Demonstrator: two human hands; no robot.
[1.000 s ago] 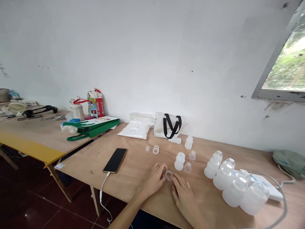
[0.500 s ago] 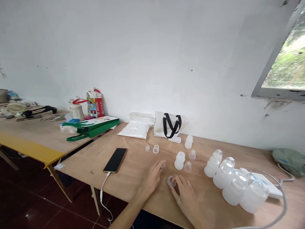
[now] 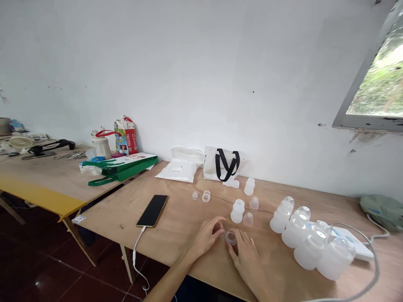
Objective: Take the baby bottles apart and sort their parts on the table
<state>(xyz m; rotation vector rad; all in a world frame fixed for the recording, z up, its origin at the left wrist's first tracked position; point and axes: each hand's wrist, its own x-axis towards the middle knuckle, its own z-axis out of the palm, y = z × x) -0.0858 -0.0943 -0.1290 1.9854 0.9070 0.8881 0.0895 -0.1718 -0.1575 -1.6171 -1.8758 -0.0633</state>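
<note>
Both hands rest on the plywood table (image 3: 176, 226) near its front edge. My right hand (image 3: 247, 258) pinches a small clear plastic ring (image 3: 231, 238) with its fingertips. My left hand (image 3: 206, 235) is curled just left of the ring, its fingertips pinched on a tiny clear part that is too small to name. A small white bottle (image 3: 237, 211) and a clear cap (image 3: 247, 219) stand just behind the hands.
A cluster of capped white bottles (image 3: 310, 245) stands at the right beside a white box and cable. A black phone (image 3: 152, 210) on a charging cord lies at the left. A white bag with black handles (image 3: 223, 165), a white packet and loose caps sit near the wall.
My right hand has taken the clear ring and drawn it slightly back toward me. My left hand moved off the ring, reached for a tiny part behind it, then curled in beside the ring.
</note>
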